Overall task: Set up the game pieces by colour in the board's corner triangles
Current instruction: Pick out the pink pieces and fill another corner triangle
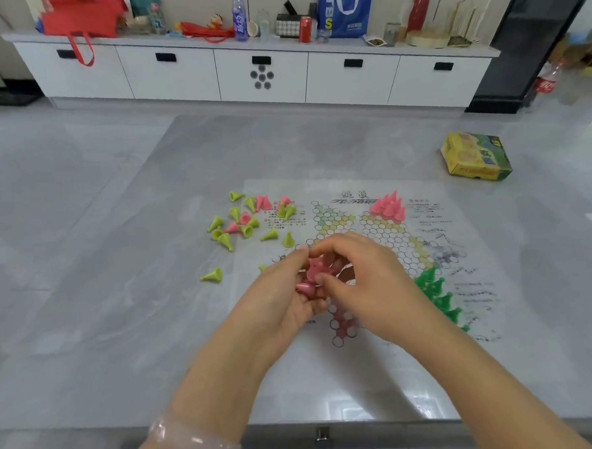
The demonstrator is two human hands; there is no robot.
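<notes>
Pale pink bangle [193, 442] on my left wrist is sitting closest to the lens. Above it, my left hand [284, 293] is cupping a small clutch of dark pink plastic cone pieces [312, 275], its grip curled round them, while my right hand [363, 282] is pinching one from that clutch. Both are hovering over the printed paper star board [380, 364] on the grey tabletop [103, 303]. I am judging the near triangle to be the one being filled. Light pink cones [388, 207] are standing in the far triangle, green cones [435, 292] in the right one. Loose yellow-green cones [239, 224] are lying scattered to the left, unsorted; next I am needing to seat each dark pink piece upright.
</notes>
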